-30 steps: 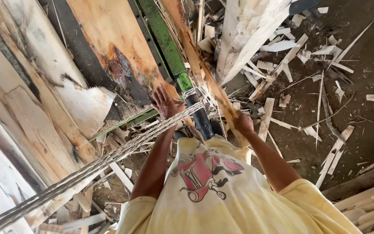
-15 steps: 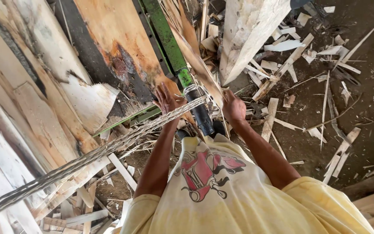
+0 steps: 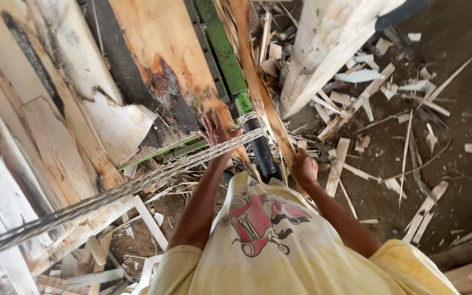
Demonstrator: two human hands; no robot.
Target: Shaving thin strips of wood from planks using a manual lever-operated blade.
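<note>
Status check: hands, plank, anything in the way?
Left hand open, flat on wide plank. Right hand shut on thin strip. Twisted cable crosses left forearm; scraps litter ground.

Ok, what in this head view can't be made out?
- Right hand: fingers curl around the thin wood strip; the grip underneath is hidden by the hand itself.
- Left hand: whether the palm presses the orange board can't be told from above.
- Twisted cable: the near end is cut off by the left frame edge.
- Green rail: the top runs out of frame.
</note>
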